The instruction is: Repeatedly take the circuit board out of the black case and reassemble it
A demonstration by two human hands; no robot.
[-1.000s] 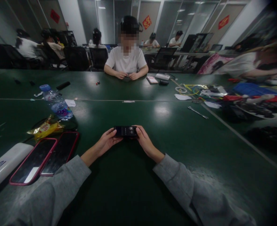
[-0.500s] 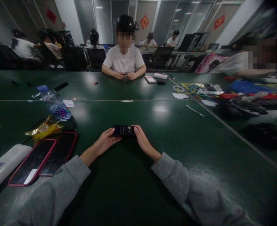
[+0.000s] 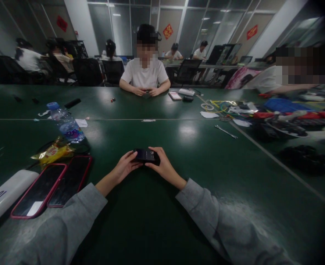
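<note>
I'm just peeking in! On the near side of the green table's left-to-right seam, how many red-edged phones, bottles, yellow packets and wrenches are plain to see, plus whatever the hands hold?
Red-edged phones: 2
Bottle: 1
Yellow packet: 1
Wrench: 1
Black device, held by left hand and right hand: 1
Total: 6

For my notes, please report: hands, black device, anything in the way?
Left hand, right hand holding black device. Screen lit. Red-edged phone near left sleeve, clear of hands.
</note>
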